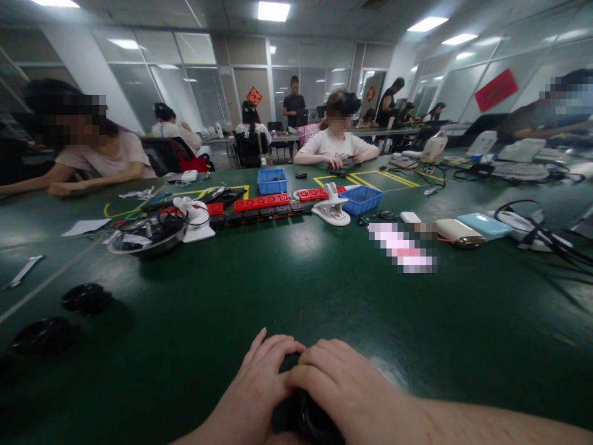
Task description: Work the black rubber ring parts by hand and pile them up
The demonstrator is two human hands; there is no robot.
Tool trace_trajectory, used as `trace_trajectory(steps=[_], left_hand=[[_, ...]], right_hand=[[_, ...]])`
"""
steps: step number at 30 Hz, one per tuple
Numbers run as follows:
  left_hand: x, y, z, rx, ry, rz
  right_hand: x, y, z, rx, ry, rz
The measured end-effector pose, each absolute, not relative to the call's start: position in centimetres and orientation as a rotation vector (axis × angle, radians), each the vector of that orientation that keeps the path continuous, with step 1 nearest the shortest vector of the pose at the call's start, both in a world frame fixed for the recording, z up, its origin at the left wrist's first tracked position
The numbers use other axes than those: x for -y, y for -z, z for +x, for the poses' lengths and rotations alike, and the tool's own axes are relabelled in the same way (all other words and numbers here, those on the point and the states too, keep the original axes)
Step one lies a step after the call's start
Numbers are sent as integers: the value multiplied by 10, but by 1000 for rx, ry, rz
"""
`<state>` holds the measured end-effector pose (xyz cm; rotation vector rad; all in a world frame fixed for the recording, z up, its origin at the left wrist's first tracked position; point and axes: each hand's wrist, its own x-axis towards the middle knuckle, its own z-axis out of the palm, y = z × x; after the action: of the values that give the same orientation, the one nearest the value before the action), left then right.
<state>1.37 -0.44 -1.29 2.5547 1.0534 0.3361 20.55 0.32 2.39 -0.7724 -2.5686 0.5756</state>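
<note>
At the table's near edge, my left hand [262, 380] and my right hand [340, 380] are closed around a glossy black rounded object [315, 420]. The fingers cover most of it, so I cannot tell its kind. My left thumb and right fingers meet over its top. To the left lie a black rounded part [86, 298] and another black part [45, 337], both on the green tabletop [222, 290].
A metal bowl [146, 244] of dark parts, white clip bases [331, 207], red power strips [262, 203] and blue bins [364, 199] stand across the middle. Wrenches [24, 272] lie left; a power bank [458, 232] and cables right. A co-worker [338, 145] sits opposite.
</note>
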Motion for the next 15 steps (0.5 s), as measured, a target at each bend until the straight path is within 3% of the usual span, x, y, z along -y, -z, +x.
trace_trajectory(steps=[15], left_hand=[[5, 9, 17, -1072, -311, 2513]], right_hand=[[-3, -25, 204, 2646, -433, -498]])
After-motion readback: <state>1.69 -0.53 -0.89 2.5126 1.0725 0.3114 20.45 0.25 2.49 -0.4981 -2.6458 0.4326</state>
